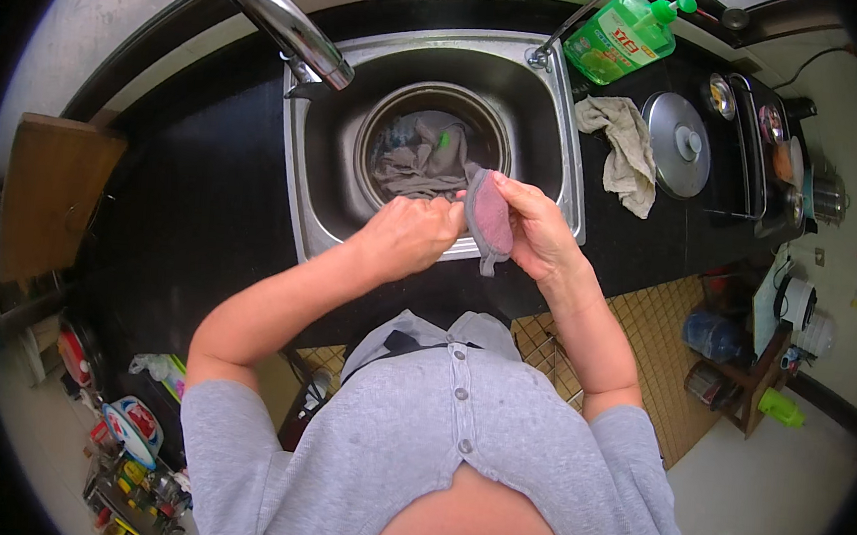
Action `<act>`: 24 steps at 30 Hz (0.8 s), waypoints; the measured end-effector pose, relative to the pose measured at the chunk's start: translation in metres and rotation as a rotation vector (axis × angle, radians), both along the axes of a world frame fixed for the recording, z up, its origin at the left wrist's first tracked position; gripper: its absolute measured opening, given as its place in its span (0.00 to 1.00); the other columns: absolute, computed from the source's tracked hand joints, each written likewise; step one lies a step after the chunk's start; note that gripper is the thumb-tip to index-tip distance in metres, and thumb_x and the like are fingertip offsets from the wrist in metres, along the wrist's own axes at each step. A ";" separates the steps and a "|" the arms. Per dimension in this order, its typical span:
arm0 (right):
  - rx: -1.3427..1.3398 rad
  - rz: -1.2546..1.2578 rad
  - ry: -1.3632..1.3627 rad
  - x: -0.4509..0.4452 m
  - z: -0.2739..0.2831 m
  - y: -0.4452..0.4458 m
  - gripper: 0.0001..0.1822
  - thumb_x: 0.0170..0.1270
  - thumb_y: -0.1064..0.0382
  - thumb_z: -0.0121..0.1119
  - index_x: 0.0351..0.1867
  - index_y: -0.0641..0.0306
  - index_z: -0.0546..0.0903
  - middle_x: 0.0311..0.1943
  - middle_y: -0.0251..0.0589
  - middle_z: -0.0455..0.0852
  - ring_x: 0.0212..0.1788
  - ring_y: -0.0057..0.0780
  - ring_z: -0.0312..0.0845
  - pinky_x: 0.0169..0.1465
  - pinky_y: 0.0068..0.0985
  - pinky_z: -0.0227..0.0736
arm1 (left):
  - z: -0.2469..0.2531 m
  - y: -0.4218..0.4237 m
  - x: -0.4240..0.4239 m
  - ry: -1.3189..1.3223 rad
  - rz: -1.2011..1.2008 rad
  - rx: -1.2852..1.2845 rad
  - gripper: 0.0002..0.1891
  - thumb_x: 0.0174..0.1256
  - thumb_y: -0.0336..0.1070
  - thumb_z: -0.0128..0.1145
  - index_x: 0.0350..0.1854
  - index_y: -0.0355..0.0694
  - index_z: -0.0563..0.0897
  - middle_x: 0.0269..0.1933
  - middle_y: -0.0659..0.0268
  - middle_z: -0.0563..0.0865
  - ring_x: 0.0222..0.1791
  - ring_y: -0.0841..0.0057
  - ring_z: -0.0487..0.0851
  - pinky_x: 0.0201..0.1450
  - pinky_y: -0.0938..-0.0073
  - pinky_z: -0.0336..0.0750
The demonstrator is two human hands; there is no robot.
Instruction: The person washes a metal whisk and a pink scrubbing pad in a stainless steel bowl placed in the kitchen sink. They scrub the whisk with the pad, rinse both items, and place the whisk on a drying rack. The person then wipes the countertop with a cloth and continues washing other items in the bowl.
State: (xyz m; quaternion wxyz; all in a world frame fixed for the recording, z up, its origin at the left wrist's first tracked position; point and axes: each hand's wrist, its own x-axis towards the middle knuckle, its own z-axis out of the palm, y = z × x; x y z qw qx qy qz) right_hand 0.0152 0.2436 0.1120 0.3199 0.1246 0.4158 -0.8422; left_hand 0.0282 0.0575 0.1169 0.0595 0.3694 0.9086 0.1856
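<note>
Over the sink's front rim, my right hand [539,227] holds a pink cloth pad [493,216] with grey edging and a small loop at its lower end. The thumb lies on the pad's upper edge, and the other fingers are mostly behind it. My left hand [416,237] is curled with its knuckles up and grips the pad's left edge; its fingertips are largely hidden. Beyond both hands, a round metal basin [366,140] stands in the stainless steel sink [556,153]. Wet grey cloth [432,156] lies in water inside that basin.
A chrome faucet [296,31] reaches over the sink's back left corner. Right of the sink are a green pump bottle [616,42], a crumpled beige rag [623,151], a metal pot lid [675,147] and a gas stove [750,148]. A wooden board [53,196] stands far left.
</note>
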 end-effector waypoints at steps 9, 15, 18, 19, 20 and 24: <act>-0.073 -0.256 0.350 0.016 0.018 -0.024 0.17 0.70 0.56 0.44 0.48 0.69 0.73 0.43 0.41 0.80 0.47 0.26 0.76 0.54 0.26 0.69 | 0.000 0.014 0.002 -0.429 0.133 0.767 0.19 0.41 0.19 0.53 0.41 0.32 0.76 0.40 0.46 0.80 0.43 0.48 0.77 0.43 0.62 0.73; -0.090 -0.221 -0.073 0.010 -0.006 -0.006 0.16 0.69 0.58 0.45 0.46 0.69 0.76 0.42 0.45 0.82 0.45 0.34 0.79 0.52 0.30 0.72 | 0.000 0.005 0.001 -0.083 0.003 0.119 0.05 0.50 0.27 0.50 0.28 0.32 0.71 0.24 0.54 0.78 0.24 0.55 0.80 0.23 0.60 0.75; -0.312 -0.199 -0.167 0.009 -0.016 -0.007 0.20 0.70 0.52 0.43 0.48 0.68 0.76 0.43 0.46 0.82 0.46 0.38 0.78 0.54 0.33 0.71 | 0.002 0.002 0.002 -0.098 -0.007 0.167 0.05 0.53 0.27 0.51 0.33 0.34 0.73 0.23 0.54 0.79 0.23 0.56 0.81 0.25 0.60 0.76; -0.437 -0.196 -0.187 0.009 -0.018 -0.009 0.21 0.70 0.51 0.42 0.48 0.67 0.76 0.43 0.45 0.82 0.46 0.38 0.78 0.55 0.34 0.71 | 0.007 0.003 0.001 -0.141 0.023 0.270 0.04 0.54 0.27 0.51 0.32 0.35 0.73 0.23 0.53 0.79 0.24 0.55 0.81 0.25 0.60 0.75; -0.389 -0.248 -0.115 0.012 -0.017 -0.011 0.22 0.70 0.49 0.42 0.49 0.67 0.75 0.45 0.45 0.81 0.48 0.37 0.78 0.56 0.34 0.69 | 0.010 0.005 0.000 -0.183 0.052 0.372 0.04 0.55 0.28 0.51 0.31 0.35 0.73 0.24 0.53 0.79 0.24 0.55 0.81 0.25 0.60 0.75; -0.274 -0.330 0.169 0.024 0.003 -0.029 0.25 0.70 0.45 0.39 0.52 0.65 0.73 0.50 0.42 0.79 0.53 0.34 0.74 0.60 0.33 0.65 | 0.001 0.015 0.007 -0.177 0.222 0.746 0.02 0.52 0.25 0.53 0.28 0.36 0.76 0.26 0.52 0.79 0.26 0.52 0.79 0.27 0.60 0.73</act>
